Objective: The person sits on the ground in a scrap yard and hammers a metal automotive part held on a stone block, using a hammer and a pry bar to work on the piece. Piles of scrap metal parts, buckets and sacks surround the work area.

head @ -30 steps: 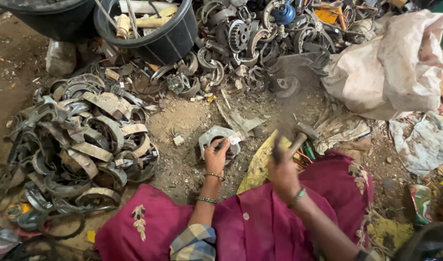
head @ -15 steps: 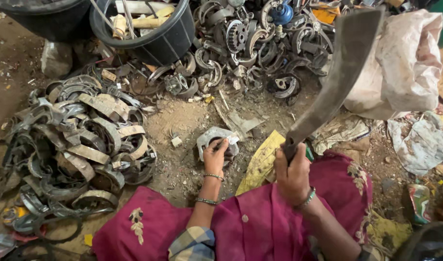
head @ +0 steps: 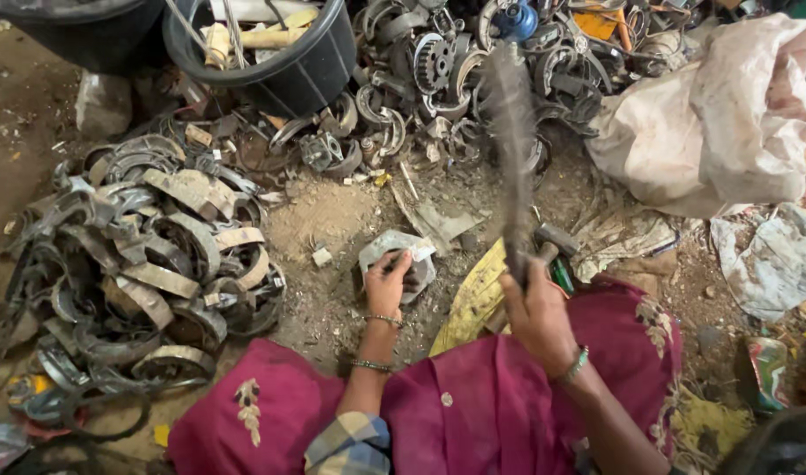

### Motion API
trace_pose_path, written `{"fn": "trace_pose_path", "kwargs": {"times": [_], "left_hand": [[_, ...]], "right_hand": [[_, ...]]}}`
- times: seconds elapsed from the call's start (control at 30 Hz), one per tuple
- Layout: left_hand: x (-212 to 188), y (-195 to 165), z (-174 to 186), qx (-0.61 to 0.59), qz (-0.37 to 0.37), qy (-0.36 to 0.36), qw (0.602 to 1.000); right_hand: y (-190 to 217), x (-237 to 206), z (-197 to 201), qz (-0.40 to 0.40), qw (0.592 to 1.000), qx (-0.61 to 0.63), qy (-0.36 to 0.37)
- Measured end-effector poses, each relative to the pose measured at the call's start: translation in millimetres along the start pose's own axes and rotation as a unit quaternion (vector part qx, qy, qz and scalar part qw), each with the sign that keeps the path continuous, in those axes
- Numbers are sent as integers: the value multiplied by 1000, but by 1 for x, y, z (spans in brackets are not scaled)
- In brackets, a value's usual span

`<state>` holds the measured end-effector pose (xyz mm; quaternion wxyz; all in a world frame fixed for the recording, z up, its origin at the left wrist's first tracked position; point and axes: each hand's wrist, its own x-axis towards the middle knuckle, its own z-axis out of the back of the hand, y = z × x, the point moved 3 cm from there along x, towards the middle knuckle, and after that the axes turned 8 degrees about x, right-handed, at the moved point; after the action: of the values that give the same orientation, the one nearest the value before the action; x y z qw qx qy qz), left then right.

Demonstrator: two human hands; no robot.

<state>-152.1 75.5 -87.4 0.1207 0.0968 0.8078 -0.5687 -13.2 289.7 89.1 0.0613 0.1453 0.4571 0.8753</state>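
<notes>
My left hand [head: 387, 283] pins a curved brake shoe [head: 394, 255] on the dirt, my right hand [head: 536, 310] grips a raised, blurred blade [head: 512, 141]; a stripped pile [head: 148, 255] lies left, an unsorted heap [head: 473, 62] remains.

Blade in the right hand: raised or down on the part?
Raised. The blade stands upright above the right hand, motion-blurred, clear of the metal part under the left hand.

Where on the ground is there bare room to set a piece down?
Bare dirt lies between the left scrap pile and the metal piece under the left hand. Crowded: the heap above and the sack side.
</notes>
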Motion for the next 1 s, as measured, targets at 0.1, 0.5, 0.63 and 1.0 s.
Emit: {"fn": "trace_pose_path", "kwargs": {"times": [0.1, 0.5, 0.63, 1.0], "left_hand": [[2, 7, 2, 18, 9, -1, 1000], [8, -4, 30, 18, 48, -18, 999], [3, -8, 23, 45, 32, 12, 998], [18, -1, 35, 68, -53, 4, 996]], "right_hand": [[24, -5, 11, 79, 987, 103, -99], [-101, -19, -66, -89, 968, -156, 175], [-21, -11, -26, -85, 994, 4, 63], [-94, 5, -108, 10, 975, -143, 171]]}}
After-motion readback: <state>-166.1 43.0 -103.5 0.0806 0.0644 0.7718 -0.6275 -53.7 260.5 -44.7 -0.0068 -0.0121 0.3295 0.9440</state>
